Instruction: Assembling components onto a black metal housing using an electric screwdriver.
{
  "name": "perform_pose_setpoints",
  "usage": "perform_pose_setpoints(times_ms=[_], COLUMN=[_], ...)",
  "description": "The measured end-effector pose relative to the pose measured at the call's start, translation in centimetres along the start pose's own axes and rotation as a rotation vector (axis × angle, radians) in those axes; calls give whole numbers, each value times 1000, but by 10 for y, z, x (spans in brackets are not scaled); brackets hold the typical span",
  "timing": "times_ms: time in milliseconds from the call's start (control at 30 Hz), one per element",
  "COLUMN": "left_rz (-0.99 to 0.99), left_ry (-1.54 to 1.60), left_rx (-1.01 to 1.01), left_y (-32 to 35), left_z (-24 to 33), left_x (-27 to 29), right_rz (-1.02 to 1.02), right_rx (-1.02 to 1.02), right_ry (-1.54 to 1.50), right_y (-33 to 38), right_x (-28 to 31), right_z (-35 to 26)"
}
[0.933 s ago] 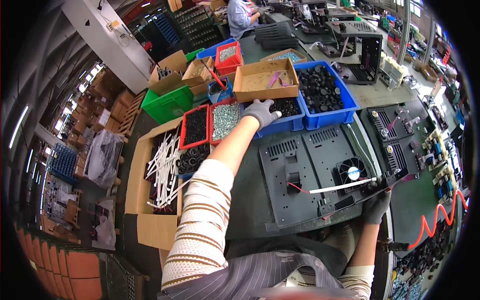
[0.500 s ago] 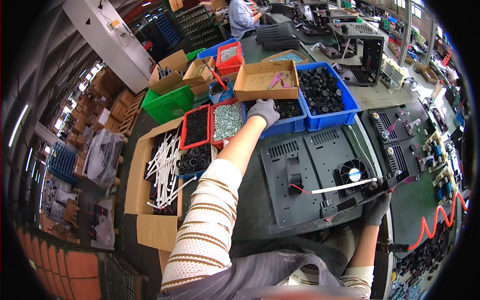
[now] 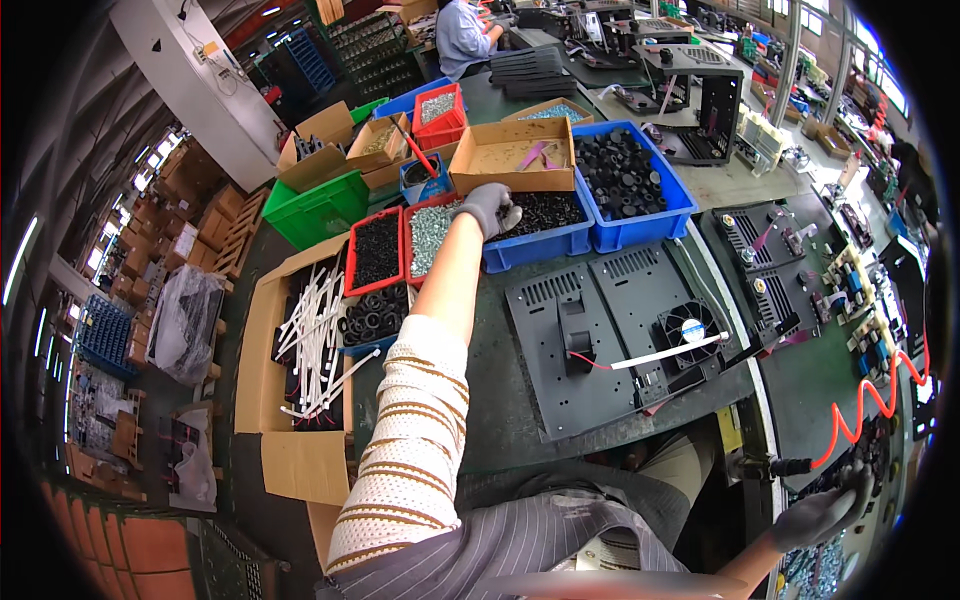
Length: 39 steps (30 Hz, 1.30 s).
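My left hand (image 3: pixel 489 211), in a grey glove, is at the left end of a blue bin (image 3: pixel 540 250) of small black screws. Its fingers are curled together; what they hold, if anything, is hidden. My right hand (image 3: pixel 825 512), also gloved, reaches out at the lower right above loose small parts, its fingers stretched out. Between them on the bench lies a black slotted metal panel (image 3: pixel 560 400). A black fan (image 3: pixel 688 332) sits on it, with a white strip (image 3: pixel 665 352) across the fan and a red wire leading from the strip's left end.
Red bins (image 3: pixel 352 270) of screws, a cardboard tray (image 3: pixel 515 183) and a blue bin of black caps (image 3: pixel 655 237) stand behind the panel. White cable ties (image 3: pixel 318 340) fill a carton at left. A coiled red hose (image 3: pixel 868 402) hangs at right. Another person (image 3: pixel 462 40) sits at the far end.
My right hand has let go of the panel's right corner and moved down to the right. My left hand has shifted left over the screw bin. The view has turned slightly right.
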<state>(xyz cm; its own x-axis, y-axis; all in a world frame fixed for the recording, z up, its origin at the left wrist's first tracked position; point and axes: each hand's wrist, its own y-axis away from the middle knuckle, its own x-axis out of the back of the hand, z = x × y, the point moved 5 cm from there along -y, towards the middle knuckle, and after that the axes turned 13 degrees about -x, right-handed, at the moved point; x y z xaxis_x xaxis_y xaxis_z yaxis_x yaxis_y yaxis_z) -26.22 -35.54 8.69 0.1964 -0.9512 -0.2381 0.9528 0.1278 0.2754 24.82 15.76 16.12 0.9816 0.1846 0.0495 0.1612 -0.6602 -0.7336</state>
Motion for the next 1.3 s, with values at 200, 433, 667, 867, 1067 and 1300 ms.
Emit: perform_pose_setpoints(times_ms=[200,433,667,867,1067,1300], left_rz=[-64,15,-143,-279,-590,-356], left_ry=[425,598,694,757,784,500], left_rx=[17,47,40,56,176,-9], left_y=[6,16,43,88,113,67], left_z=[5,3,17,14,14,37], left_x=[14,16,19,19,20,6], right_rz=[-351,-1499,-1845,-1916,-2018,-1921], right_rx=[-1038,-1136,-741,-1701,-1625,-1484], right_ry=[-239,-188,964,428,337,393], right_y=[11,53,35,68,76,68], right_x=[-25,-79,-82,-72,-76,-72], right_z=[127,102,81,96,111,95])
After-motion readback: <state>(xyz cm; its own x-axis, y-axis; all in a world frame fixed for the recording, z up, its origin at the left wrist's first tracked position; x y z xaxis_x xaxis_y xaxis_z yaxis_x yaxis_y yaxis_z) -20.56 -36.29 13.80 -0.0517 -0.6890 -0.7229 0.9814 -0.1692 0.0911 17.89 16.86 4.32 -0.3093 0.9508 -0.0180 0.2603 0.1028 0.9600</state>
